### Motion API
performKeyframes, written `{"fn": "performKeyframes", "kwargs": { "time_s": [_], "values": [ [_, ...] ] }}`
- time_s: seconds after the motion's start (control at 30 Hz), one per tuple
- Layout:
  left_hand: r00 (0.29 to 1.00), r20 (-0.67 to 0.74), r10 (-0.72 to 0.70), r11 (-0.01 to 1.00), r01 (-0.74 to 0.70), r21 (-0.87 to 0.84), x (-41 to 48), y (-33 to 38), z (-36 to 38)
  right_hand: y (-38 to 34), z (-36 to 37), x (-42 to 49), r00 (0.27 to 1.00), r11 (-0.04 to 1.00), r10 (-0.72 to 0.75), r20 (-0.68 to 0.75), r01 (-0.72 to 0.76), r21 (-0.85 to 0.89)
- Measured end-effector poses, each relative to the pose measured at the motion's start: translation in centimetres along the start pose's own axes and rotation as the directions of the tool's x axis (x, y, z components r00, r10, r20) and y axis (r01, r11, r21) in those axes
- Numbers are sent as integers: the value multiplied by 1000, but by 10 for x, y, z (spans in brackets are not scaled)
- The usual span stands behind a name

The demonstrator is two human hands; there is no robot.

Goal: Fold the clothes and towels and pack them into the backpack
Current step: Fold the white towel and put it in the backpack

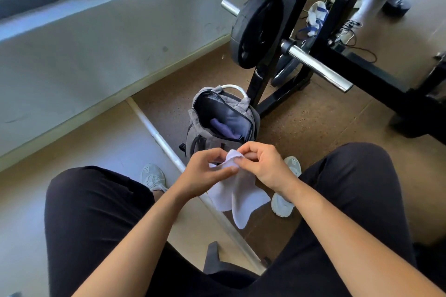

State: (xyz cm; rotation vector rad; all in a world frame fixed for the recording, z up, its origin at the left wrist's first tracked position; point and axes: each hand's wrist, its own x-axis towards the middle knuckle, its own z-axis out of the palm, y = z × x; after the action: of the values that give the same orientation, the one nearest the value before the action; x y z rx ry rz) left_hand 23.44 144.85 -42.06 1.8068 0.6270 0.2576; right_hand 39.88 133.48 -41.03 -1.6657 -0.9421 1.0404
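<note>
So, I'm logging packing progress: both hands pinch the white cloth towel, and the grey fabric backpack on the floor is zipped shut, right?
No. The head view shows the grey fabric backpack unzipped and open, with a purple garment inside. The rest stands: the left hand and the right hand both pinch the white cloth towel.

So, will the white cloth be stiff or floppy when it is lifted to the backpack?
Probably floppy: the white cloth hangs limp below the left hand and right hand that pinch its top. Likely light, since a pinch alone carries it. It may unfold unless held folded.
</note>
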Motion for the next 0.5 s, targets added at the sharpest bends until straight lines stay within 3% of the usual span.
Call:
{"fn": "performKeyframes", "kwargs": {
  "time_s": [0.27,0.5],
  "values": [
    [991,-132,10,987,-31,-156,0,4,5,1,-3,4,1000,996,-14,-6,15,86],
    [981,-189,36,982,-70,-176,1,10,-22,0,-13,5,995,990,-64,-74,53,-134]
  ]
}}
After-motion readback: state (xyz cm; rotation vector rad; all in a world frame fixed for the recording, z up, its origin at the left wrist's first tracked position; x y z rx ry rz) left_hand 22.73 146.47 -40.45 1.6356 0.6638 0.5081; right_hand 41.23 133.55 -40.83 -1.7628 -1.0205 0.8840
